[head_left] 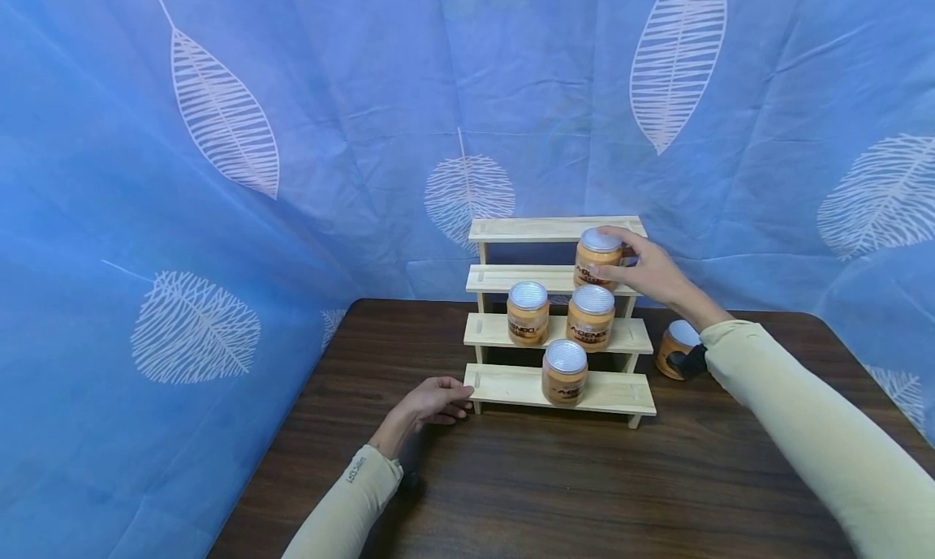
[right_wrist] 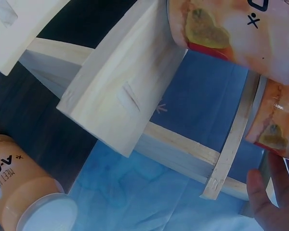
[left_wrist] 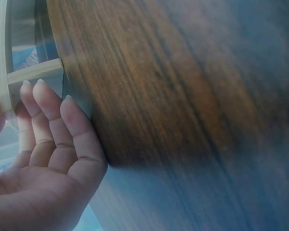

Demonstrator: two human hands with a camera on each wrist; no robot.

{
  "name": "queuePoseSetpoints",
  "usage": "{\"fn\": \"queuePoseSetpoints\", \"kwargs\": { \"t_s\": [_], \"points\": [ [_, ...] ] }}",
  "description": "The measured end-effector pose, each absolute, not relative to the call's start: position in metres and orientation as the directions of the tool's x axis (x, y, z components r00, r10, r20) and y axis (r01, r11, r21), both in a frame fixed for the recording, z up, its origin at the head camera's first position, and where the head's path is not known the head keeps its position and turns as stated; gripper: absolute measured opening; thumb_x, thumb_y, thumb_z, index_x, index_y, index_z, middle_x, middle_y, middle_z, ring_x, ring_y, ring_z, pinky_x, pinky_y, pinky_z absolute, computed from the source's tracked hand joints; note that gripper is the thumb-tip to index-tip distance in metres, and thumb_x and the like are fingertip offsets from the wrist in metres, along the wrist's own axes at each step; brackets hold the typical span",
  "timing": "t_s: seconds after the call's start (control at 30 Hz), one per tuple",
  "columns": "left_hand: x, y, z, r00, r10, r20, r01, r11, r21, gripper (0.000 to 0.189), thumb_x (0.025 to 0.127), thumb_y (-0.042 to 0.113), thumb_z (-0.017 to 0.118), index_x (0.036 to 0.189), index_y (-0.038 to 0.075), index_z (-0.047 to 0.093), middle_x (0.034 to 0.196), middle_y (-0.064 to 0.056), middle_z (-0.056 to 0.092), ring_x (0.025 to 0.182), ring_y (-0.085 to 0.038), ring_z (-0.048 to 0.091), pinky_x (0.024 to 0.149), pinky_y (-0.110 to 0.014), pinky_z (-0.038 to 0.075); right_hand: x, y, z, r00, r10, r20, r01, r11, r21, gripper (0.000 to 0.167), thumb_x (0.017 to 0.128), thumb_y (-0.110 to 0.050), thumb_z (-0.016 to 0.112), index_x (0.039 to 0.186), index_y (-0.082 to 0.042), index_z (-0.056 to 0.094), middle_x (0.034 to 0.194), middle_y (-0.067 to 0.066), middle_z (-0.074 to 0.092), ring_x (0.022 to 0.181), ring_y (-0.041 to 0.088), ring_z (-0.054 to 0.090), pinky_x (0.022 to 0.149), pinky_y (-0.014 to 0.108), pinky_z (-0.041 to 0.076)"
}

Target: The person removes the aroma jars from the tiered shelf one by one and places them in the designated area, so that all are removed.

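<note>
My right hand (head_left: 646, 271) grips an orange jar (head_left: 584, 264) with a silvery lid, at the right part of the second step from the top of a pale wooden stepped rack (head_left: 504, 278). In the right wrist view, my fingertips (right_wrist: 255, 185) show beside this jar (right_wrist: 274, 118). Down at the left end of the lowest step, my left hand (head_left: 433, 401) pinches the board, thumb on one side and fingers on the other. Two like jars, a left one (head_left: 527, 314) and a right one (head_left: 590, 320), stand on the step above; another jar (head_left: 565, 372) stands on the lowest step.
One more orange jar (head_left: 668, 352) stands on the dark wooden table (head_left: 548, 478), right of the rack and partly hidden by my right wrist. A blue cloth (head_left: 380, 96) with white leaf prints hangs behind the rack and along the left side.
</note>
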State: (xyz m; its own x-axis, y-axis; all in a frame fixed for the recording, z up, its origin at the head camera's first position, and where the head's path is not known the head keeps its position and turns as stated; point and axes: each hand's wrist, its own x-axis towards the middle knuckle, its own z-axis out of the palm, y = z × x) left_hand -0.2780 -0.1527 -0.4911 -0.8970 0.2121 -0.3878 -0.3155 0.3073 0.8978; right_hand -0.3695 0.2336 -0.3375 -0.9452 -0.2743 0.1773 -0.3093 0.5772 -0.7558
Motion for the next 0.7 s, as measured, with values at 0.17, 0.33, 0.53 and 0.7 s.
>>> {"fn": "queuePoseSetpoints", "kwargs": {
  "t_s": [0.17,0.33,0.53,0.7],
  "points": [
    [-0.2781,-0.1524,-0.4911,-0.897,0.212,-0.387,-0.315,0.305,0.899,0.028,0.097,0.033,0.067,0.107,0.006,0.065,0.094,-0.005,0.073,0.074,-0.011,0.069,0.071,-0.032,0.057,-0.3706,0.2325,-0.338,-0.945,-0.276,0.176,-0.309,0.571,-0.761,0.082,0.091,-0.046,0.072,0.158,-0.027,0.029,0.148,0.02,0.042,0.132,0.04,0.044,0.097,0.057,0.043],
    [-0.2791,-0.1526,-0.4917,-0.895,0.208,-0.395,-0.323,0.307,0.895,0.028,0.097,0.033,0.067,0.107,0.007,0.065,0.093,-0.004,0.073,0.075,-0.011,0.069,0.071,-0.031,0.056,-0.3709,0.2316,-0.3386,-0.944,-0.276,0.179,-0.311,0.573,-0.758,0.081,0.091,-0.045,0.072,0.158,-0.027,0.03,0.146,0.019,0.044,0.13,0.039,0.045,0.095,0.056,0.043],
    [-0.2802,-0.1529,-0.4926,-0.893,0.211,-0.399,-0.327,0.307,0.894,0.028,0.097,0.033,0.067,0.107,0.007,0.065,0.094,-0.004,0.073,0.075,-0.011,0.069,0.071,-0.031,0.056,-0.3724,0.2314,-0.3399,-0.944,-0.277,0.178,-0.312,0.577,-0.755,0.081,0.091,-0.045,0.072,0.158,-0.027,0.029,0.145,0.02,0.045,0.128,0.04,0.046,0.094,0.056,0.044],
    [-0.2803,-0.1531,-0.4929,-0.892,0.213,-0.399,-0.326,0.308,0.894,0.029,0.097,0.033,0.067,0.107,0.006,0.065,0.094,-0.004,0.073,0.075,-0.011,0.069,0.071,-0.031,0.056,-0.3729,0.2315,-0.3407,-0.946,-0.271,0.176,-0.307,0.581,-0.754,0.082,0.09,-0.047,0.072,0.158,-0.029,0.029,0.145,0.02,0.045,0.128,0.039,0.046,0.094,0.056,0.045]
  ]
}}
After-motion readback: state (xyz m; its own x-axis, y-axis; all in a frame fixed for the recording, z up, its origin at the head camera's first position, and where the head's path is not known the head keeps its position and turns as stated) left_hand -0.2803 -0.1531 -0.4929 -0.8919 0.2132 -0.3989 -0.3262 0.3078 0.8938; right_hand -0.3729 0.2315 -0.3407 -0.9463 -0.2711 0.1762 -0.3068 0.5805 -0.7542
